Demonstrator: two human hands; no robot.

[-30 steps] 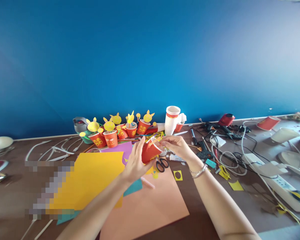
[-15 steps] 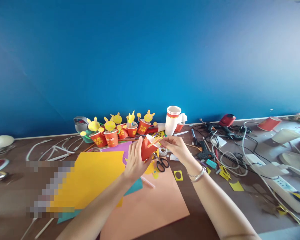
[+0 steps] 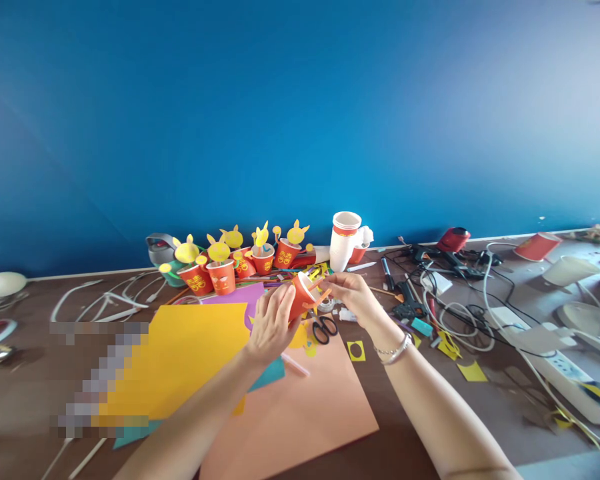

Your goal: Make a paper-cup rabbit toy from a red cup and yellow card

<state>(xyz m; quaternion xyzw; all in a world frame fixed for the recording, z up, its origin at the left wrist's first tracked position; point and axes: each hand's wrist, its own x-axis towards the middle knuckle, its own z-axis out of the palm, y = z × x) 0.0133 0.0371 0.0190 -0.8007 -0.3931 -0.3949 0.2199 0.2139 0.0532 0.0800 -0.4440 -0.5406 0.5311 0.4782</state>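
Observation:
My left hand point(image 3: 274, 317) is wrapped round a red paper cup point(image 3: 300, 298), which is tilted with its open mouth towards the right. At that mouth my right hand point(image 3: 349, 293) pinches a thin orange strip point(image 3: 322, 297) that lies across the rim; whether it is stuck to the cup I cannot tell. Just below the cup, black-handled scissors point(image 3: 325, 329) lie on the sheets. Behind it stands a row of red cups point(image 3: 223, 277) with yellow eared paper heads point(image 3: 219, 250) on them.
Orange-yellow paper point(image 3: 195, 353) and a peach sheet point(image 3: 300, 427) cover the desk in front. A stack of white cups point(image 3: 343, 243) stands near the blue wall. Right of my hands are a black glue gun point(image 3: 409, 300), tangled cables point(image 3: 463, 320), yellow scraps point(image 3: 473, 372) and a power strip point(image 3: 555, 363).
My left hand has turned the cup so its mouth faces further right. The orange strip now slants lower beside the rim. My right hand has hardly moved.

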